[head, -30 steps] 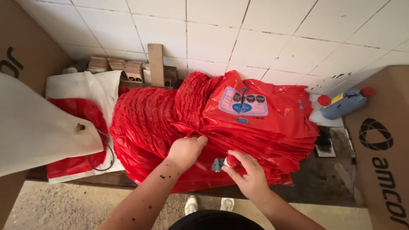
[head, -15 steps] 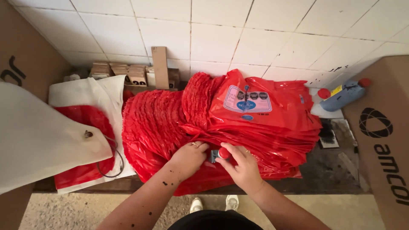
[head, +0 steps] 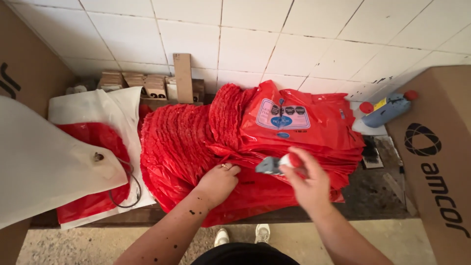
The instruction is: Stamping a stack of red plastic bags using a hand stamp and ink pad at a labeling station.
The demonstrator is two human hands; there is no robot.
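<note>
Leftmost, a white sack [head: 54, 162] lies open with red plastic [head: 93, 172] inside it, and behind it sit small brown card pieces [head: 142, 83] against the tiled wall [head: 245, 44]. Next comes the big heap of red plastic bags [head: 186, 142], fanned in thin layers on the dark bench [head: 373, 191]. My left hand [head: 219, 180] presses flat on the heap's front edge, fingers together and curled lightly onto the film, gripping nothing I can make out. My right hand [head: 306, 184] is closed round a small grey and red tool [head: 279, 163] (blurred, so its kind is unclear), held just above the stack. These bags look light, limp and slippery; a pinch at the folded edge near the left hand would likely hold better than the slick top face. Further right lie a blue bottle [head: 387, 109] with red caps and a cardboard box [head: 436, 162].
</note>
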